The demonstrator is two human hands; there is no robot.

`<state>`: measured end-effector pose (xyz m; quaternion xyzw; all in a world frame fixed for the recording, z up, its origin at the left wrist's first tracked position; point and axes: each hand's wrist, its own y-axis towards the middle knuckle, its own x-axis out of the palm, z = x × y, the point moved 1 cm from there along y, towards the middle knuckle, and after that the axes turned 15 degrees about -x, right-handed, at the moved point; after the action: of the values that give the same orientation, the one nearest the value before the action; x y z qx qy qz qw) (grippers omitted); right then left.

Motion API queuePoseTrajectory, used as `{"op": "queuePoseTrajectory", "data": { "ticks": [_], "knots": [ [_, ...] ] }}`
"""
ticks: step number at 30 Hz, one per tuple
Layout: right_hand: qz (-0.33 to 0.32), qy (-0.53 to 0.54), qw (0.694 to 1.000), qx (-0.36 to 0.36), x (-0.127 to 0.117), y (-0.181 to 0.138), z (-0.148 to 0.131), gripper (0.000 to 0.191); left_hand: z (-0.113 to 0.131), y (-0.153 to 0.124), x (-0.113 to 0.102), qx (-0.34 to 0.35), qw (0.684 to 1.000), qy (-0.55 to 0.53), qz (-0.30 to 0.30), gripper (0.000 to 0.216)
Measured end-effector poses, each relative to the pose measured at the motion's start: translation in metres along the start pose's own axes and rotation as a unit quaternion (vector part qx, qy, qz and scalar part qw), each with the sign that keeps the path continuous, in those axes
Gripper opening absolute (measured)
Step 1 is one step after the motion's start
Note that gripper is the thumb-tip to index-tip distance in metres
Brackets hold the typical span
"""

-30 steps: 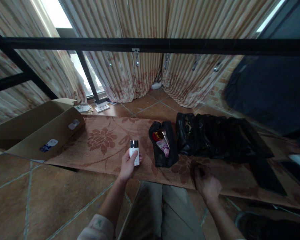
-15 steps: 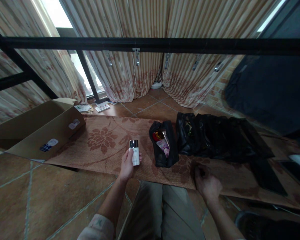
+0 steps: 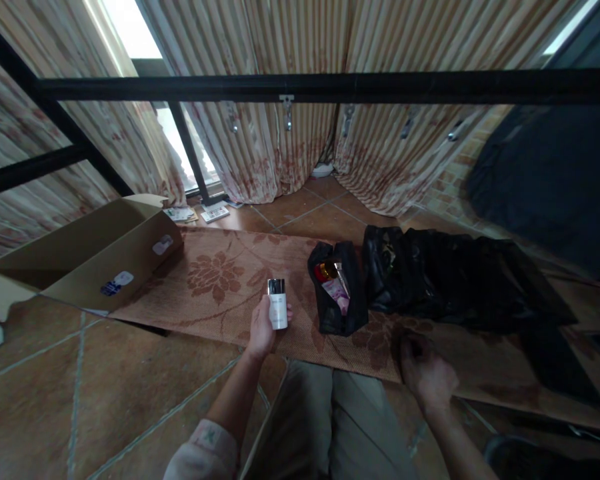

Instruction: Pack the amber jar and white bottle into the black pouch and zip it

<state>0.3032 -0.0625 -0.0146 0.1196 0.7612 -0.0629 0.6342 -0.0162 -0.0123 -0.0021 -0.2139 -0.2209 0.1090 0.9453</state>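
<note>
My left hand (image 3: pixel 264 328) is closed around a white bottle with a shiny black cap (image 3: pixel 277 305), held upright above the cloth. Its thumb lies along the bottle's left side, and fingertips show on the right. Just right of the bottle stands a small black pouch (image 3: pixel 341 325), unzipped at the top. Inside are an amber-and-red item (image 3: pixel 327 270), a pink packet (image 3: pixel 338 295) and a slim pale tube. At the bench's front edge, my right hand (image 3: pixel 427 373) rests with its fingers curled in; it lies in shadow, and I see nothing in it.
A patterned reddish-brown cloth (image 3: pixel 215 277) covers the low bench. At the left end sits an open cardboard box (image 3: pixel 145 257). Black plastic bags (image 3: pixel 445 277) lie right of the pouch, with a dark flat object (image 3: pixel 563 367) before them. A black metal bar (image 3: pixel 310 88) crosses ahead.
The view has turned slightly left, so everything appears further right. The bottle sits a little differently in my left hand, with more of its front showing. My right hand stays curled at the edge.
</note>
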Motion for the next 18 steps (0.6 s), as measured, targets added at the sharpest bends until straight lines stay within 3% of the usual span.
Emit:
{"op": "queuePoseTrajectory", "data": {
  "ticks": [12,18],
  "knots": [
    [-0.008,0.025,1.000,-0.003,-0.0060,0.0001,-0.0065,0.036,0.0016,-0.0003,-0.0010,0.000,1.000,0.013,0.009,0.048],
    [0.019,0.063,0.998,-0.013,-0.0056,0.0016,-0.0068,0.034,0.0045,0.0011,-0.0012,-0.007,0.999,0.029,0.025,0.047]
  ]
}}
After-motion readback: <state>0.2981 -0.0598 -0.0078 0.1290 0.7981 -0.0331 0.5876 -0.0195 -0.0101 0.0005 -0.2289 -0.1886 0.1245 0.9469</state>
